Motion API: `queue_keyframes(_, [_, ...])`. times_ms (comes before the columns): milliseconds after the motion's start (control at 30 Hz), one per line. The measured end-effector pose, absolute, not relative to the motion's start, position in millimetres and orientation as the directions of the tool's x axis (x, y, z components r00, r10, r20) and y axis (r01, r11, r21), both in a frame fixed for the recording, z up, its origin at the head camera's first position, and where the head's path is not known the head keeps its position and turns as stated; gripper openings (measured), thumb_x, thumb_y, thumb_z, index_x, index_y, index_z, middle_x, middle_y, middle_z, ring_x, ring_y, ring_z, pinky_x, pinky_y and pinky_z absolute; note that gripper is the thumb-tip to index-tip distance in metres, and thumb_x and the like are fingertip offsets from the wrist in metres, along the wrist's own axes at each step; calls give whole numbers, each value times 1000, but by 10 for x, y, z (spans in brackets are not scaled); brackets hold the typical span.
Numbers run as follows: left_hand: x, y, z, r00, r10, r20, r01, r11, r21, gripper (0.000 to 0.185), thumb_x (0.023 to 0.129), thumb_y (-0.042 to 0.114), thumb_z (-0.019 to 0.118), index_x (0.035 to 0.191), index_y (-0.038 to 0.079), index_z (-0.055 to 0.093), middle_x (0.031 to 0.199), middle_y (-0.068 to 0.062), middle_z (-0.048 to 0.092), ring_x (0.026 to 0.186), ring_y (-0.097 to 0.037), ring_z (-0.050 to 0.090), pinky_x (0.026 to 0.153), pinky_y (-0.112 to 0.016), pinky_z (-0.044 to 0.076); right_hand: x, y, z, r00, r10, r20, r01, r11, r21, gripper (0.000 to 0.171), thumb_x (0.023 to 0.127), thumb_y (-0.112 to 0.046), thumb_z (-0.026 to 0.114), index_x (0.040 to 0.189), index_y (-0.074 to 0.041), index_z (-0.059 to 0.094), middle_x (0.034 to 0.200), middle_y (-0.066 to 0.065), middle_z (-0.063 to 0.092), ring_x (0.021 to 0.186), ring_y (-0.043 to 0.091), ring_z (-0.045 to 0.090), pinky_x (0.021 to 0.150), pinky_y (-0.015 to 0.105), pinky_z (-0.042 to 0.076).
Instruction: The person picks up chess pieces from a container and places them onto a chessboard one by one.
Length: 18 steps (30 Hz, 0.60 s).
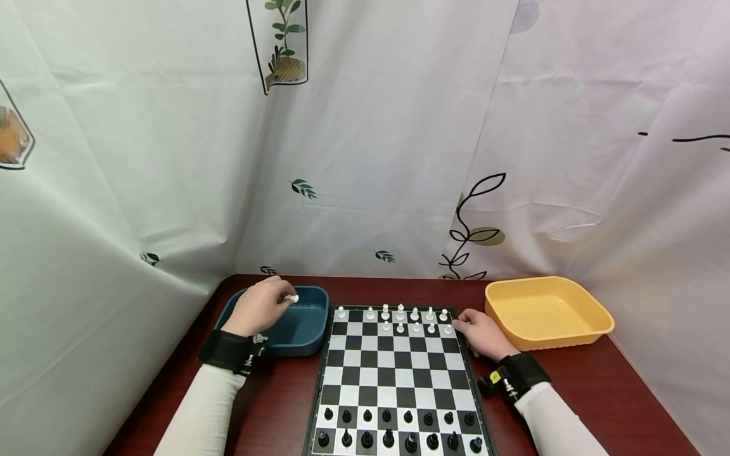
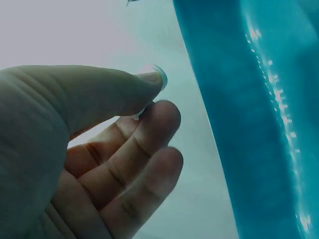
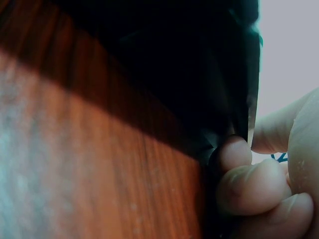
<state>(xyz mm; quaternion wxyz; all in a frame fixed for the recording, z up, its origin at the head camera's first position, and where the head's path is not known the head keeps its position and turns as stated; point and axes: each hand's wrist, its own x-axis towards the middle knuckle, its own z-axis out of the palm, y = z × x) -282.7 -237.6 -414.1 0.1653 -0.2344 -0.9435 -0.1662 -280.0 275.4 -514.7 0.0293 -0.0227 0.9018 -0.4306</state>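
Note:
My left hand (image 1: 259, 307) is above the blue tray (image 1: 310, 339), pinching a small white chess piece (image 1: 294, 298) between thumb and fingers. In the left wrist view, only the rounded end of that piece (image 2: 160, 77) and a sliver below the thumb show. At the far right corner of the chessboard (image 1: 393, 361), my right hand (image 1: 481, 332) grips the board's edge, with the thumb on one side and bent fingers on the other in the right wrist view. White pieces (image 1: 400, 313) stand along the far rows; black pieces (image 1: 388, 437) fill the two near rows.
A yellow tray (image 1: 547, 310) stands at the far right, just beyond my right hand. The dark red table (image 1: 268, 405) holds everything. Behind it hangs a patterned white cloth (image 1: 365, 158), which also closes in both sides.

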Motion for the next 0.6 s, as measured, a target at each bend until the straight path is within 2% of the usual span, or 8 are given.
queue_keyframes(200, [-2841,-2248,-4101,-799,445,404,563,790,244,11,96,1,85,105,8,85,98,-2,74,87,-19,70,79,-41,62,-2799,2751,-5153,-997,-66,-33,-15,626,-779,19,110,-20,62,98,-5,62,59,5,55,41,20,51,45,34,44])
queue_keyframes(600, [-2909,-1837,-3999,-780,548,303,615,763,201,13,101,3,80,110,8,87,102,-2,72,93,-19,71,83,-37,62,-2806,2763,-5164,-997,-68,-29,-20,619,-785,19,110,-20,62,98,-5,61,60,5,56,41,20,51,44,34,44])
